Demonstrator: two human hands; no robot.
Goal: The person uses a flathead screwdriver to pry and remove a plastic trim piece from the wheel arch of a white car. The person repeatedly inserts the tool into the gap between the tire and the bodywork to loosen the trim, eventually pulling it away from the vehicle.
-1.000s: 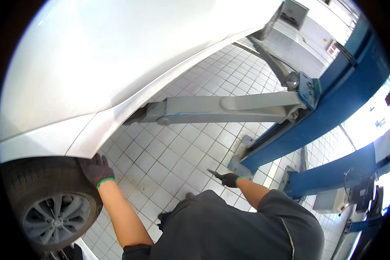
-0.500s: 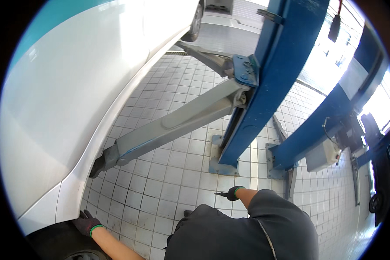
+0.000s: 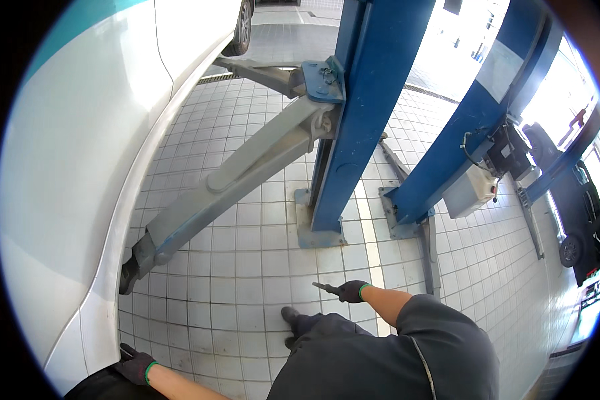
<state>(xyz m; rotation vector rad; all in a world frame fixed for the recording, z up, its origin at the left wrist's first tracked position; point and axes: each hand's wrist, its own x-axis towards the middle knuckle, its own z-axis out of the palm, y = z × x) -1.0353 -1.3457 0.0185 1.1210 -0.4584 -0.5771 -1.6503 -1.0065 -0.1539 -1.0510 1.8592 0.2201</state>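
My left hand [image 3: 137, 368], in a dark glove with a green cuff, rests at the lower rear corner of the white vehicle's body panel [image 3: 80, 267], against the black tyre [image 3: 107, 387]. Its fingers reach forward under the panel edge and hold nothing that I can see. Out to the right, over the tiled floor, my right hand [image 3: 352, 291] wears a matching glove and is closed around a slim dark tool [image 3: 325, 287]. The tool's thin end points left; its exact kind is too small to tell.
A grey lift arm [image 3: 227, 180] slants from a blue lift post [image 3: 363, 120] to beneath the vehicle. Farther right stands a second blue post [image 3: 470, 127] with a white tank [image 3: 470, 191] and a low arm [image 3: 429, 257]. A dark car [image 3: 577, 220] is at the far right.
My view has turned, so the posts and lift arm sit farther left. The right hand with its tool extends a little farther forward; the left stays at the tyre. My boots show more now.
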